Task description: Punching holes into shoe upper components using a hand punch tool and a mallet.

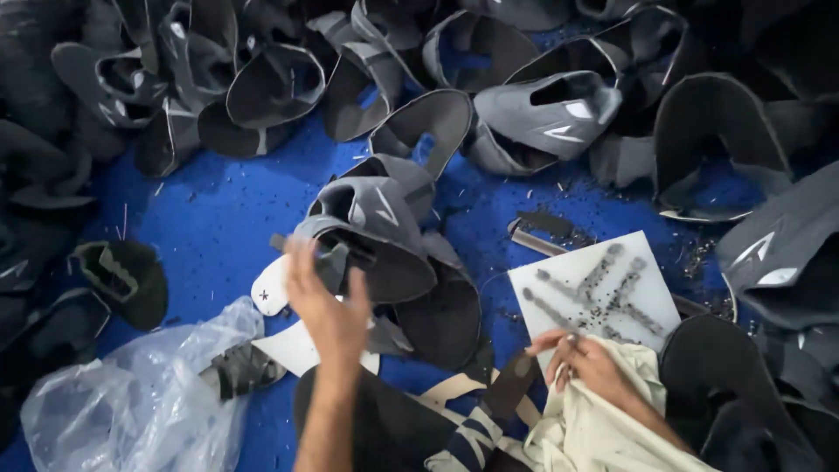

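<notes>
Left hand, fingers spread open, reaches onto a grey shoe upper on the blue floor; right hand rests loosely curled on cream cloth beside a white cutting board. Pick-up step; closing the fingers seems next

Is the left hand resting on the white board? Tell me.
No: the left hand is on a grey shoe upper, apart from the white board.

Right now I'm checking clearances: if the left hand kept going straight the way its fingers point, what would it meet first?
The left hand points up-frame and already reaches the grey shoe upper in front of it, so that comes first. Whether the fingers touch it, I cannot tell.
</notes>
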